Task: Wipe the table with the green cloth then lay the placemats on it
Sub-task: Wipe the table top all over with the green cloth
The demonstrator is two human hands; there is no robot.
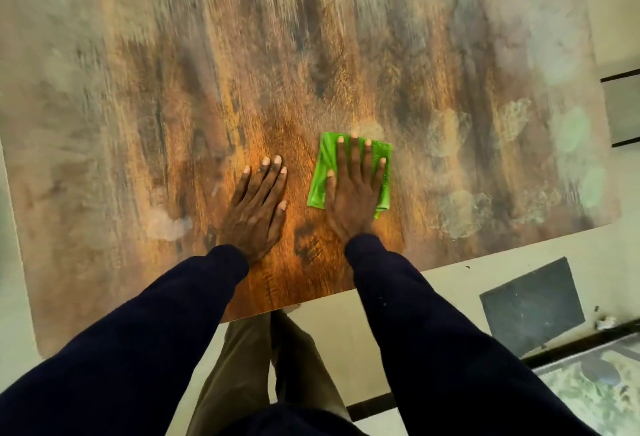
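Since the person stands at the near edge of the counter (298, 283), both dark sleeves (138, 331) reach out over it and both hands land flat close to that edge

left hand (258, 200): palm down on bare wood, fingers straight and close together, holding nothing. Reads as a brace so weight can go onto the other arm

right hand (351, 193): just beside it, fingers spread wide on top of the green cloth (320, 176), pressing it to the surface rather than gripping it. Cloth is folded to a small pad, so the spread palm covers most of it and loads it evenly, which is my guess at why

Wood round the hands looks clean and orange-brown. Pale blotchy patches (446, 132) lie to the right of the cloth, and a grey haze covers the far and side parts of the counter, partly blur so hard to judge. I'd say wiping is early, most of the surface left

Placemats: can't pick any out, none on the counter
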